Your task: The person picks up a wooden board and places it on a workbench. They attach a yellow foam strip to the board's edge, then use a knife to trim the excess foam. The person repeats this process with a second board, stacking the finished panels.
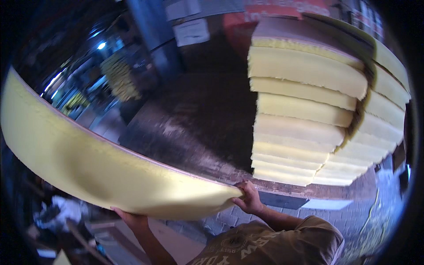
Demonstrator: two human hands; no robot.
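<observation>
Head view: large yellow foam sheet (88, 163) carried across from nine o'clock toward centre, sagging in the middle. Left hand (130, 217) spread flat under the lower edge, at seven o'clock. Right hand (248, 198) pinching the sheet's corner, thumb below, fingers curled over. Stack of foam slabs (304, 115) on a dark table (198, 119) at two o'clock. Best handled, probably, with the supporting palm wide and the corner gripped firmly, keeping the sheet level, clear of the stack.
</observation>
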